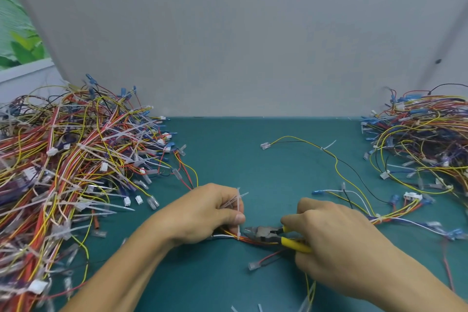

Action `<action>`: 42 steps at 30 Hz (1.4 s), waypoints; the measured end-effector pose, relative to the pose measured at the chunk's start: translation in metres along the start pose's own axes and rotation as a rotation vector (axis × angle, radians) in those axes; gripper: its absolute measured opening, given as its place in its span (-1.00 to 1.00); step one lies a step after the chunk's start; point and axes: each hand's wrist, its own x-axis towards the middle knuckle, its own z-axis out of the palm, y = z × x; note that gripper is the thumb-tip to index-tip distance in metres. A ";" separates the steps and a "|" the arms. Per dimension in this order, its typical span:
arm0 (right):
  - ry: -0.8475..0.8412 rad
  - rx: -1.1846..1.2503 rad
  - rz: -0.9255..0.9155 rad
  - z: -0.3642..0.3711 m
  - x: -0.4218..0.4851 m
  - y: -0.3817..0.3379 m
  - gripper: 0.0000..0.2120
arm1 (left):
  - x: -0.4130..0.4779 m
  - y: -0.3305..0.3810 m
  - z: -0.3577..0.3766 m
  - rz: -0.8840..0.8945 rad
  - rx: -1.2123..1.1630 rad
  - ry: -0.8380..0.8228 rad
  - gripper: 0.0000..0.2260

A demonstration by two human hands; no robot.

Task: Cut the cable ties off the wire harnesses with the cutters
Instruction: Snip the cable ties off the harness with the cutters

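Careful. Head view, 6 o'clock: your left hand pinches the upright white plastic cable tie on the red-orange-yellow wire harness. Your right hand grips the yellow-handled steel cutters, tip just beside the tie, jaws nearly closed. The wires sit right under the blades, so you could nick the insulation.

The teal desk lies open down the middle — the left harness heap and right harness heap hem it in, a loose yellow-and-black wire trails right of centre, and the grey partition closes the back.
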 end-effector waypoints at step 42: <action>0.050 -0.125 -0.028 0.015 0.008 -0.009 -0.89 | -0.002 0.001 -0.001 -0.014 0.003 -0.008 -0.89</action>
